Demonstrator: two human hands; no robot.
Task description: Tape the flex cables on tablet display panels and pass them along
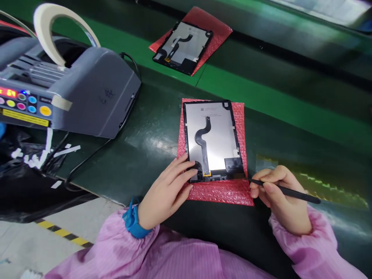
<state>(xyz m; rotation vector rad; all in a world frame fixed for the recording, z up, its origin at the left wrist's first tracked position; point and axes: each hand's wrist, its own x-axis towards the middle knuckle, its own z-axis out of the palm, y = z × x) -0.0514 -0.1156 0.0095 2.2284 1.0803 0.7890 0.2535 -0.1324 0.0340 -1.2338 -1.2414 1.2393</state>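
Observation:
A tablet screen assembly lies back side up on a red bubble-wrap bag. A dark flex cable winds down its silvery back to a yellow-edged connector near the bottom. My left hand, fingers stretched out, rests on the assembly's lower left corner; a blue band circles that wrist. My right hand pinches black tweezers, whose tip is by the lower right corner of the assembly. Whether the tip touches the frame I cannot tell.
A grey tape dispenser with a white tape roll stands at the left, its cable trailing along the table edge. Behind, a second screen assembly lies on another red bag. Transparent yellowish film strips lie at the right.

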